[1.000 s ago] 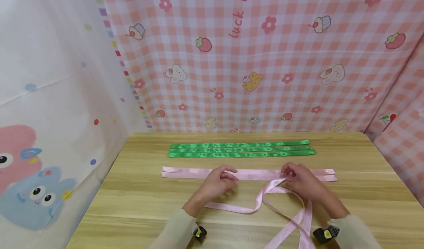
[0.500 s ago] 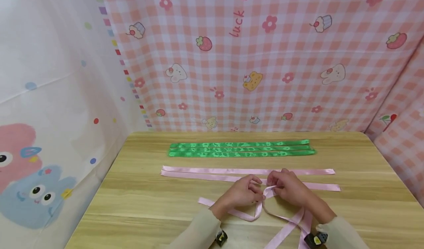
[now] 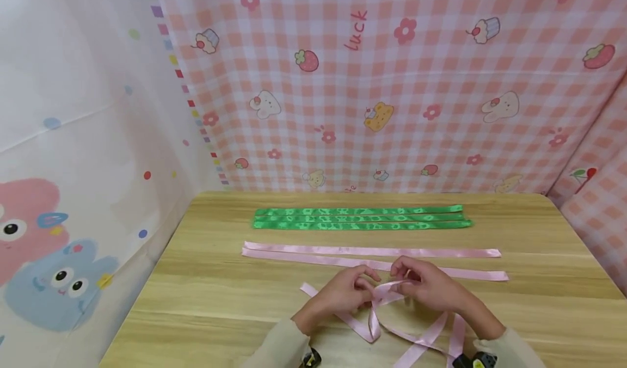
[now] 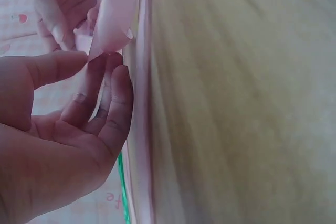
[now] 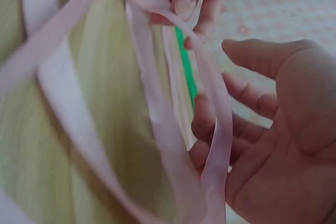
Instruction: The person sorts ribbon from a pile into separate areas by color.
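My left hand (image 3: 343,292) pinches a long satin pink ribbon (image 4: 114,19) between thumb and first finger. Close by on the right, my right hand (image 3: 433,286) has curled fingers with the ribbon (image 5: 223,114) running across their inner side, the thumb standing off it. A short span of it stretches between both hands above the tabletop. Loops and a loose tail hang below, partly behind the wrists. Beyond the hands, two straight pink ribbon strips (image 3: 470,252) lie flat, touching or close at their left ends and spread at the right.
Several green ribbon strips (image 3: 362,226) lie side by side near the back of the wooden table (image 3: 196,292). A pink checked cloth (image 3: 313,85) hangs behind, and a white patterned cloth (image 3: 98,155) on the left.
Both hands have come together and nearer the body, the right moving left with the ribbon. The left now pinches it. The nearer flat strip's right end has swung toward the body.
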The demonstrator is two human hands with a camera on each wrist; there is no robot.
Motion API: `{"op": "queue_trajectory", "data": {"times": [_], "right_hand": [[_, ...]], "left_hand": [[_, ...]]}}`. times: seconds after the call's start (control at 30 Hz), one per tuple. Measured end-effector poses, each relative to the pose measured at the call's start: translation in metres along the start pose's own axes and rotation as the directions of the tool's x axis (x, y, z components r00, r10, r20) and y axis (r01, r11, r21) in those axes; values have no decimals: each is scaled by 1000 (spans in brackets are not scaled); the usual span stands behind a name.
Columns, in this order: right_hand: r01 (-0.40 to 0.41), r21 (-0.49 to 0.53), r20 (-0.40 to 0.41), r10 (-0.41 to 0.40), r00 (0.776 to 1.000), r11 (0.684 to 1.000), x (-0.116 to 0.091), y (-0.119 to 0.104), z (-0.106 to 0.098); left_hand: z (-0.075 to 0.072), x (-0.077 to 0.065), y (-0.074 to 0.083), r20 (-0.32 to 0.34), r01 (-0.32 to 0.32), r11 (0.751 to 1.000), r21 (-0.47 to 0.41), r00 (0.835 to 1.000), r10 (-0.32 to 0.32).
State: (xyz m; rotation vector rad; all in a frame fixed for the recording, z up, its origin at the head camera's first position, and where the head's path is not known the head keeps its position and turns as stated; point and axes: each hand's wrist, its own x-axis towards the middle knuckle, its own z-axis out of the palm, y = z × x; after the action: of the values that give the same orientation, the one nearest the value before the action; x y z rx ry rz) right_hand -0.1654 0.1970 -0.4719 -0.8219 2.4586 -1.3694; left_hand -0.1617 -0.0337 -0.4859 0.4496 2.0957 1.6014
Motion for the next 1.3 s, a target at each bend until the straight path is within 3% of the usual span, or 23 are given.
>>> {"op": "queue_trajectory", "data": {"times": [0.17,0.4,0.53,0.73,0.83,0.97,1.1,1.2,1.3], "right_hand": [[-51,-25,-23,51,998,998,-3,14,-4],[-108,-130,-138,90,986,986,1,25,-6],[-124,-97,-145,109,983,988,2,27,-9],[-61,-52,-73,57,996,997,-3,0,-13],[0,-21,-41,-1,999,1000,-6,-23,-19],[107,187,38,-116,993,977,-11,-48,-31],[163,416,79,-214,974,895,-12,-65,-39],[201,451,41,-245,969,870,-14,-77,-44],[252,442,-6,-278,961,861,-17,-86,-53]], "left_hand": [[0,1,-4,-24,10,1000,27,1000,-9],[4,2,-2,-49,58,998,-23,997,-59],[6,4,-1,-59,43,999,-33,997,-45],[12,7,7,-57,-49,999,-11,997,49],[10,1,19,-16,-88,992,-89,996,86],[0,-13,47,79,-129,948,-291,984,158],[-16,-28,75,101,-157,913,-376,973,209],[-33,-40,88,98,-183,930,-318,970,225],[-57,-51,95,113,-232,952,-198,960,257]]}}
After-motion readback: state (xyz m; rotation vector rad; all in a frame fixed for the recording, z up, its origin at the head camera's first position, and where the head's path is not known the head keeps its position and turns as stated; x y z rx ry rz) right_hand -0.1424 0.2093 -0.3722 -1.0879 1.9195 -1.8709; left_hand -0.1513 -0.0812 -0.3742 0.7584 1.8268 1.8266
